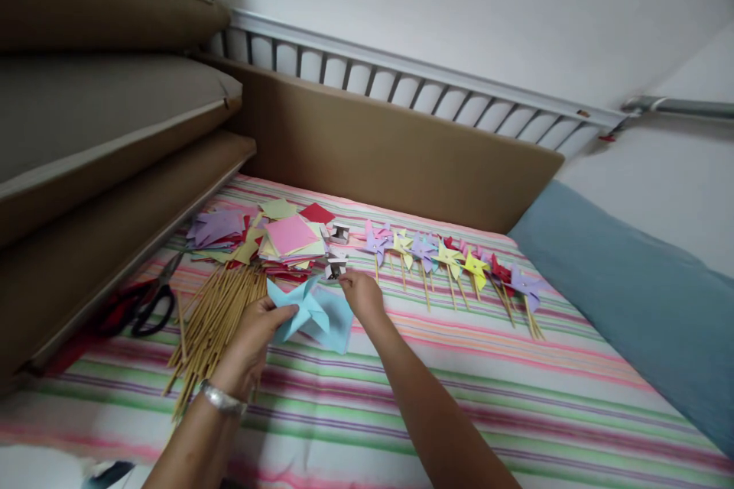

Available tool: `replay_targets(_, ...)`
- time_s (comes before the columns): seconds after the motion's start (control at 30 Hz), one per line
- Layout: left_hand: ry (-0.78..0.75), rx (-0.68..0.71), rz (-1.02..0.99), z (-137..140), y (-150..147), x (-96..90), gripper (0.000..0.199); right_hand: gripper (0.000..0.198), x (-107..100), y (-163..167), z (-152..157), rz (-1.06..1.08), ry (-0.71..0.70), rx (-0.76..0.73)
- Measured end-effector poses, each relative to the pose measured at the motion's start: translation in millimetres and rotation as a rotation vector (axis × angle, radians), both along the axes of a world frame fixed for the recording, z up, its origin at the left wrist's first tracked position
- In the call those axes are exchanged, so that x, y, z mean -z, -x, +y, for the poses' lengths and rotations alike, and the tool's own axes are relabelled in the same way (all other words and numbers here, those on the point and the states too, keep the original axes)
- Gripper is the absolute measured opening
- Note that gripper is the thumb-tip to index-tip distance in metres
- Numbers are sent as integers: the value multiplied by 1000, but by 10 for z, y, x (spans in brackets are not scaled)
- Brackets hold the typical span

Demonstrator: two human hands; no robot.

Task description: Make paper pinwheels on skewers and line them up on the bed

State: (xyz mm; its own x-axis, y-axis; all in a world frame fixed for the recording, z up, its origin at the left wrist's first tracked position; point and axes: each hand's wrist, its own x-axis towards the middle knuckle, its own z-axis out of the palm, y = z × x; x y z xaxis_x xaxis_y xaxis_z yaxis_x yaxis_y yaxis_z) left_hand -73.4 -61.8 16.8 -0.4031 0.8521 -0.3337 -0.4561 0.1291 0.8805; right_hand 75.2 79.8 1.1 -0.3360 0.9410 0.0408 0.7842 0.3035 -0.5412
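Near the middle of the frame, the left hand (258,328) pinches a blue pinwheel (306,307) between thumb and fingers, the thumb lying over its left blade, so that part of that blade and the fingers behind the paper are hidden; a flat blue sheet (339,325) shows behind and to the right of it, partly covered; the right hand (364,298) reaches to the lower box (335,269), its fingertips drawn close together at the box's edge, and I cannot tell whether they hold anything; the box's contents are too small to make out; the upper box (339,233) sits just above; left of centre, sticks (215,321) lie in a heap, partly hidden by the left hand and forearm; scissors (152,306) lie left of them, one handle lost in shadow; paper squares (291,235) overlap above the sticks; right of centre stands a row of pinwheels (450,258), the rear ones partly covered; both forearms are cut off at the bottom edge.
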Motion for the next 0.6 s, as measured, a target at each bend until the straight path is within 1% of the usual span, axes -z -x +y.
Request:
replay_targets(0.13, -18, -11, -30, -48, 64, -74, 22, 20, -84, 299, 228, -250, 30, 33)
replay_targets(0.27, -32, -17, -45, -87, 74, -111, 18, 21, -46, 515, 375, -411, 94, 62)
replay_targets(0.37, -34, 3, -51, -113, 88, -132, 16, 25, -12, 599, 438, -474, 136, 72)
replay_targets(0.47, -46, 22, -64, -144, 128, -163, 18, 27, 11, 612, 470, -501, 165, 76)
replay_targets(0.6, -52, 13, -64, -176, 179, -195, 18, 27, 49, 575, 477, -490, 160, 70)
